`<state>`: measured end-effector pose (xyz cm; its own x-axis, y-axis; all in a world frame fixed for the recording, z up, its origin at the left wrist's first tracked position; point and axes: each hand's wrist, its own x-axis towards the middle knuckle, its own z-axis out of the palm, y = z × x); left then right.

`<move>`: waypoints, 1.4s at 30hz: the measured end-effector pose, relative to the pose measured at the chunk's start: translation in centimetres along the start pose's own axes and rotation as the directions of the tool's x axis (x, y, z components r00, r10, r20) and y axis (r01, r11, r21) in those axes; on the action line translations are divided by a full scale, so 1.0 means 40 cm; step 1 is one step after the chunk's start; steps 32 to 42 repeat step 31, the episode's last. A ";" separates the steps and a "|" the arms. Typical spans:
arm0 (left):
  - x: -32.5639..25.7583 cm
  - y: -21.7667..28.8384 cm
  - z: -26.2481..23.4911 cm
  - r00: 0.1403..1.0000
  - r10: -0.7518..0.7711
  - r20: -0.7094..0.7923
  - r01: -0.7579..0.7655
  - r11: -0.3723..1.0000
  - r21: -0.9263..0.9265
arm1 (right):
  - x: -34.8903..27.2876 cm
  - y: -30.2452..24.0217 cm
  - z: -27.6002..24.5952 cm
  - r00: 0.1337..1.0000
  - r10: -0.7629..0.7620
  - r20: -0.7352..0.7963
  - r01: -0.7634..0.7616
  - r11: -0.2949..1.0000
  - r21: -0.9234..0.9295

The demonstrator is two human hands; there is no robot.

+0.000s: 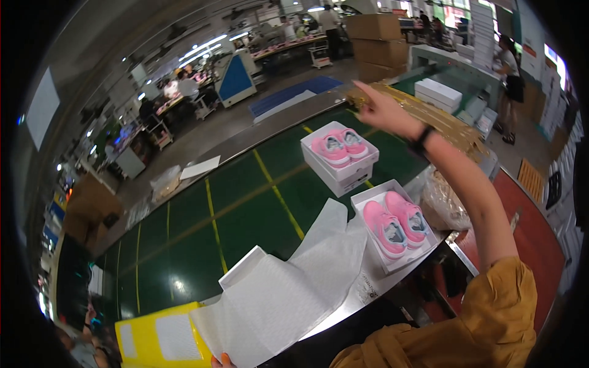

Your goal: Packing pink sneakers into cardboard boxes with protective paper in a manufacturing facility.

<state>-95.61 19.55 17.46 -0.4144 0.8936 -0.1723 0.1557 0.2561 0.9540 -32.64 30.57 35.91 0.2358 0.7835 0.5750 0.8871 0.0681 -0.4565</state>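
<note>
My right hand [388,113] reaches far across to the far side of the belt, index finger stretched out. Nothing shows in it; a black band circles its wrist. Only the fingertips of my left hand [223,360] show at the bottom edge, at the border of a large sheet of white wrapping paper [276,300], and they seem to grip it. Two open white shoe boxes stand on my right. The near box [397,264] holds a pair of pink shoes [396,226]; the farther box [340,179] bears another pink pair [339,147].
A green conveyor belt [184,245] with yellow lines runs across. A yellow-and-white packet [159,337] lies by the paper. Clear plastic bags [445,199] sit right of the near box. Beyond are brown cartons [377,46], a closed white box [437,93] and a standing person [509,80].
</note>
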 end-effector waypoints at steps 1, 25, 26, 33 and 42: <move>-0.009 0.012 0.005 1.000 -0.003 -0.015 0.003 0.999 0.033 | 0.063 -0.026 -0.027 1.000 -0.007 -0.002 0.007 0.998 -0.065; 0.025 -0.012 -0.036 0.996 0.089 -0.013 -0.088 0.991 0.102 | -0.287 0.038 0.105 0.842 0.156 0.517 0.116 0.883 -0.455; 0.031 -0.011 -0.036 1.000 0.023 -0.005 -0.022 0.991 0.135 | -0.382 0.064 0.118 0.790 0.274 0.548 0.017 0.885 -0.466; 0.028 -0.055 -0.066 1.000 0.009 -0.008 -0.008 0.997 0.072 | -0.633 0.160 0.216 0.745 0.334 0.578 -0.107 0.914 -0.391; 0.028 -0.055 -0.066 1.000 0.009 -0.008 -0.008 0.997 0.072 | -0.633 0.160 0.216 0.745 0.334 0.578 -0.107 0.914 -0.391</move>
